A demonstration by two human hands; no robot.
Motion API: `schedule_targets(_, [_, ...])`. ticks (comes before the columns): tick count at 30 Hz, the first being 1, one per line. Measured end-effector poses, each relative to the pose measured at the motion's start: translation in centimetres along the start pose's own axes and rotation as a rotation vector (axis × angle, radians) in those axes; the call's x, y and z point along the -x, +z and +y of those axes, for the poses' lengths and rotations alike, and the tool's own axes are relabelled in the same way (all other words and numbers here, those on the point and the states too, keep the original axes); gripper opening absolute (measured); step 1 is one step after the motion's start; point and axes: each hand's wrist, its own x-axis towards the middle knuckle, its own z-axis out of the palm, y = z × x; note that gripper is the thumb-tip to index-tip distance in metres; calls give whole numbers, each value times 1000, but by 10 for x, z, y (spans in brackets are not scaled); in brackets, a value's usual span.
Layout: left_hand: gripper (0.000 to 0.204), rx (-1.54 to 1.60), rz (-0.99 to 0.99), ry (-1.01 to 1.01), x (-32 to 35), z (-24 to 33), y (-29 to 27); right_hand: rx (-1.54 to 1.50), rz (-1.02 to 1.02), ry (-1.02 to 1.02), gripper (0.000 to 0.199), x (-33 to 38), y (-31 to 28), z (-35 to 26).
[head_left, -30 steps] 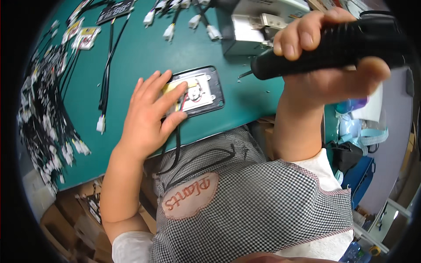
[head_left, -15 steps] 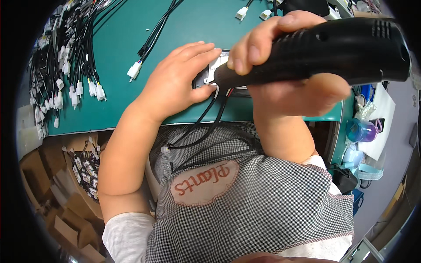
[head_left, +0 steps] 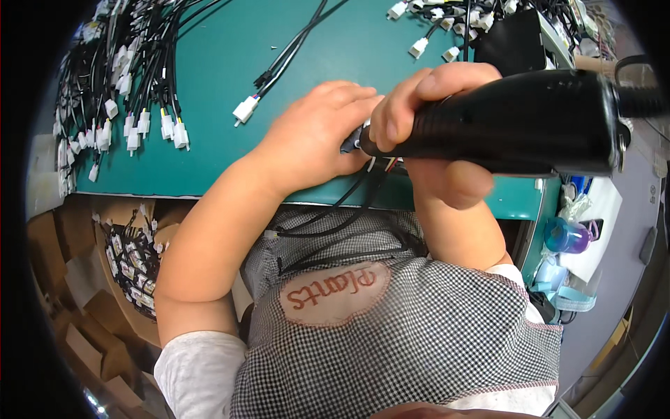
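My right hand is wrapped round a black power screwdriver, whose thick rear end faces right and carries a cord. The tool's narrow nose points left and down at a small dark and light housing. Fingers and tool hide most of that housing. My left hand grips it at its left side on the green table, thumb at the near edge. Black cables run from beneath the hands over the table edge onto my checked apron.
Bundled black cables with white connectors lie at the left. Two cables with a white plug rest mid-table, near a tiny screw. More connectors lie far right. Cardboard boxes stand below left; a blue-purple cup stands right.
The view has shifted, so table things appear further right and lower. The screwdriver's rear end has swung down and its cord now shows. Both hands keep their hold.
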Motion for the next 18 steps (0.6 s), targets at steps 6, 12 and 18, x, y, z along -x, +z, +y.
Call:
schedule_targets(6, [69, 47, 26, 51, 0, -5, 4, -21, 96, 17, 76, 8, 10, 0])
schedule_targets(12, [62, -40, 16, 50, -5, 1, -2, -42, 216, -65, 73, 12, 10, -1])
schedule_targets(18, [50, -69, 39, 242, -8, 0, -13, -373, 462, 143, 69, 25, -17, -18])
